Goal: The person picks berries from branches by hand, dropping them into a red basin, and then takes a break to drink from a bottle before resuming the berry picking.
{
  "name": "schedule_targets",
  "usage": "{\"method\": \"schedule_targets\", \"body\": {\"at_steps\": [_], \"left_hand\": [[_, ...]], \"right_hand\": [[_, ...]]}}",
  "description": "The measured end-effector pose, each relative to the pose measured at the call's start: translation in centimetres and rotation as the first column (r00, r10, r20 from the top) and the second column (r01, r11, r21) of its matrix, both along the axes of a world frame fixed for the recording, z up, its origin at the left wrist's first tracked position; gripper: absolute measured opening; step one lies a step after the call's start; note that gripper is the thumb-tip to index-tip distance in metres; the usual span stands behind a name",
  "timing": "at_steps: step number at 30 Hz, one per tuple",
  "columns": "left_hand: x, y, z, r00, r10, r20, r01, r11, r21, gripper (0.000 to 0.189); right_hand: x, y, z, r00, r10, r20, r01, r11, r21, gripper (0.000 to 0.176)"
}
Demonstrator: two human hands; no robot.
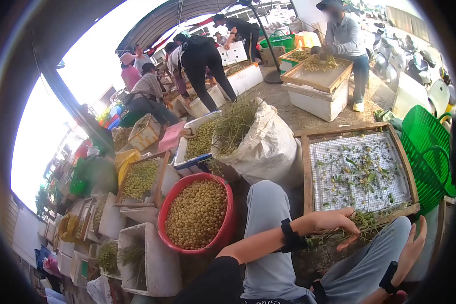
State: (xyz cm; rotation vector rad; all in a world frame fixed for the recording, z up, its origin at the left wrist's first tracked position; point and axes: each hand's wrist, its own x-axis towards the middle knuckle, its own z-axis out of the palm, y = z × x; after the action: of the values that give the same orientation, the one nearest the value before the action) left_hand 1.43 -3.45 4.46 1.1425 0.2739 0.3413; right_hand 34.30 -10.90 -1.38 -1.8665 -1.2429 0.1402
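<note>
My left hand [335,223] reaches across my knees, its fingers closed round a bunch of thin green stems [366,223]. The bunch lies at the near edge of a wood-framed wire mesh screen [316,177], where small leaves, twigs and a few yellowish fruits [382,162] are scattered. To the right, beside my knee, my right hand [413,248] is apart from the stems, its fingers stretched out with nothing visible in them. Left of my legs stands a red basin [229,223] full of small round yellow-green fruits [195,215].
A white sack [266,144] stuffed with stems stands ahead. Green baskets [425,152] sit right of the screen. Foam boxes [162,261], some holding fruit or stems, crowd the left. A person [347,38] sits at another screen [316,76]; several others bend over boxes behind.
</note>
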Motion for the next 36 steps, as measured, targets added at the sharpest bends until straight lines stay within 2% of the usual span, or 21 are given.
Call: {"method": "schedule_targets", "body": {"at_steps": [1,3,5,7,10,14,15,17,18,21,22,25,26,28,30,33,36], "left_hand": [[0.0,-0.2,0.1,0.999,0.03,-0.011,-0.03,0.999,-0.015,0.027],[0.0,-0.2,0.0,0.999,0.047,-0.011,-0.047,0.997,-0.057,0.025],[0.1,-0.1,-0.5,0.999,0.032,0.015,-0.03,0.993,-0.112,0.023],[0.4,-0.5,-0.4,0.999,0.034,0.036,-0.026,0.981,-0.192,0.022],[0.8,-0.9,0.3,0.999,0.016,0.029,-0.009,0.969,-0.247,0.023],[1.7,-0.7,-1.2,0.995,-0.095,0.043,0.102,0.962,-0.251,0.025],[2.0,-0.6,-1.3,0.99,-0.133,0.055,0.142,0.96,-0.239,0.025],[2.0,-0.7,-1.1,0.993,-0.115,0.019,0.116,0.962,-0.246,0.027],[1.9,-0.8,-0.8,0.994,-0.112,0.001,0.108,0.962,-0.25,0.028],[1.8,-0.9,0.0,0.991,-0.11,-0.078,0.087,0.962,-0.259,0.03],[1.9,-1.0,0.2,0.99,-0.113,-0.083,0.089,0.962,-0.257,0.031],[1.8,-1.2,0.9,0.98,-0.111,-0.166,0.07,0.97,-0.231,0.029],[1.7,-1.2,0.9,0.983,-0.095,-0.16,0.058,0.973,-0.222,0.028],[1.3,-0.9,0.6,0.988,-0.061,-0.144,0.032,0.98,-0.199,0.026],[1.2,-0.4,0.1,0.987,-0.103,-0.123,0.08,0.981,-0.177,0.025],[1.1,-0.4,0.3,0.985,-0.109,-0.135,0.085,0.981,-0.173,0.025],[0.8,-0.5,0.7,0.988,-0.066,-0.139,0.048,0.99,-0.133,0.024]], "right_hand": [[-1.1,0.6,0.1,0.979,0.119,-0.168,-0.114,0.993,0.042,0.037],[-3.7,1.2,-0.3,0.928,0.276,-0.249,-0.292,0.956,-0.029,0.031],[-6.9,1.6,1.0,0.727,0.482,-0.489,-0.566,0.824,-0.029,0.031],[-10.5,1.6,0.1,0.44,0.456,-0.773,-0.494,0.842,0.216,0.032],[-14.6,1.7,3.1,0.001,0.545,-0.838,-0.424,0.76,0.493,0.039],[-12.7,2.0,1.2,-0.171,0.578,-0.798,-0.313,0.736,0.601,0.042],[-12.2,2.0,0.5,-0.129,0.596,-0.793,-0.299,0.739,0.604,0.041],[-11.4,1.6,-1.0,-0.037,0.618,-0.785,-0.259,0.753,0.605,0.041],[-11.1,1.7,-0.8,0.023,0.59,-0.807,-0.313,0.771,0.555,0.037],[-10.9,1.4,0.8,0.029,0.567,-0.823,-0.44,0.747,0.499,0.031],[-11.6,1.2,1.6,0.002,0.533,-0.846,-0.356,0.791,0.498,0.025],[-10.6,1.0,1.4,0.072,0.574,-0.816,-0.512,0.723,0.464,0.02],[-10.5,1.0,1.8,0.056,0.589,-0.806,-0.516,0.708,0.482,0.017],[-10.1,1.1,1.5,0.092,0.535,-0.84,-0.475,0.765,0.435,0.018],[-9.7,1.4,0.9,0.129,0.478,-0.869,-0.43,0.816,0.386,0.02],[-9.2,1.8,0.4,0.188,0.517,-0.835,-0.464,0.796,0.388,0.021],[-8.5,1.9,0.9,0.329,0.489,-0.808,-0.485,0.821,0.3,0.023]]}}
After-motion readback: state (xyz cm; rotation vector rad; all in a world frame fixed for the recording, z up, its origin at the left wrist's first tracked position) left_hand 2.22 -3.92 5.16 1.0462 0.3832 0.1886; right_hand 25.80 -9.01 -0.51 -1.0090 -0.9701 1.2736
